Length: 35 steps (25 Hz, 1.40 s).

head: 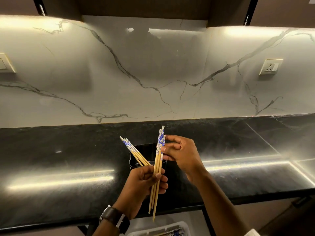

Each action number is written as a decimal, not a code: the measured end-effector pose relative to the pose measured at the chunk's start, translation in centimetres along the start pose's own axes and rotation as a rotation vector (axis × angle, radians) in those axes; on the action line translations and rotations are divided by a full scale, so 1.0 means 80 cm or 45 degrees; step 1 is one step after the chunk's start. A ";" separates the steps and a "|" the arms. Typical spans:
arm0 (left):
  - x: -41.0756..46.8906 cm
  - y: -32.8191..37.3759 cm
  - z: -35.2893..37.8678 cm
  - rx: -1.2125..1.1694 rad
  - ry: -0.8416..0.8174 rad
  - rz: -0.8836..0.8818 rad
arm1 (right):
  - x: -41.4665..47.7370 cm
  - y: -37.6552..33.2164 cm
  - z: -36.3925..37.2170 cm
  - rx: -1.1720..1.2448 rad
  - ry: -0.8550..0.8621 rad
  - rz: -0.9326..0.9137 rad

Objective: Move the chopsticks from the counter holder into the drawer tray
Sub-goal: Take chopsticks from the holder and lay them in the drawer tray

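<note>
Chopsticks, wooden with blue-and-white patterned tops, stand nearly upright in a small bundle above the black counter, their tips pointing toward six o'clock. The left hand closes around the bundle at mid-length, thumb pressed across the sticks. The right hand, at one o'clock from the left, pinches the patterned upper ends between thumb and fingertips. A second group of chopsticks leans toward ten o'clock out of a dark holder on the counter just behind the left hand. At six o'clock, below the counter edge, a white tray shows in the open drawer with more patterned chopsticks lying in it. A dark watch sits on the left wrist.
</note>
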<state>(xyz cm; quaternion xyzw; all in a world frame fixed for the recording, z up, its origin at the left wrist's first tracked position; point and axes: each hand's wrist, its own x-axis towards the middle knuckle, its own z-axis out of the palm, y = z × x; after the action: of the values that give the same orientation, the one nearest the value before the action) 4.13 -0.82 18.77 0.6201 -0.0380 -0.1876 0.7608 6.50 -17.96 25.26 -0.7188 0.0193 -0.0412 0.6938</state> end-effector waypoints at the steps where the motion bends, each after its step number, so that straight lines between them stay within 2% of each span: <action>1: -0.002 -0.001 -0.001 0.027 -0.024 0.002 | 0.001 0.000 -0.004 -0.004 -0.006 0.007; 5: -0.005 0.000 -0.004 0.184 -0.085 0.001 | 0.003 0.003 -0.017 0.011 -0.103 -0.051; 10: -0.009 -0.003 -0.002 0.248 -0.133 -0.005 | 0.008 0.009 -0.031 -0.183 -0.133 -0.163; 15: -0.010 -0.014 0.003 0.302 -0.140 -0.056 | -0.007 0.026 -0.030 -0.104 -0.141 -0.019; 17: -0.013 -0.018 -0.004 0.348 -0.175 -0.109 | -0.018 0.042 -0.033 0.086 0.006 0.092; 20: -0.029 -0.041 -0.033 0.468 -0.185 -0.186 | -0.052 0.087 -0.040 0.481 0.400 0.353; 23: -0.055 -0.084 -0.062 0.407 0.052 -0.262 | -0.101 0.154 -0.035 0.844 0.680 0.655; 25: -0.070 -0.119 -0.065 0.122 0.376 -0.356 | -0.128 0.197 -0.026 0.958 0.779 0.852; 27: -0.081 -0.156 -0.055 -0.186 0.663 -0.476 | -0.142 0.232 -0.020 0.904 0.813 1.010; 29: -0.088 -0.189 -0.046 -0.462 0.857 -0.586 | -0.145 0.256 -0.016 0.788 0.754 1.141; 32: -0.085 -0.225 -0.047 -0.852 0.999 -0.815 | -0.142 0.277 -0.014 0.643 0.588 1.348; 35: -0.077 -0.246 -0.055 -0.968 1.064 -0.975 | -0.136 0.295 -0.018 0.554 0.477 1.498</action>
<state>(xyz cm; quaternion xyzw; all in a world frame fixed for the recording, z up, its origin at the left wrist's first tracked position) -4.98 2.17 0.02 0.2999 0.5495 -0.1888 0.7566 -3.74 -19.31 1.36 -0.4121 0.5210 0.2177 0.7151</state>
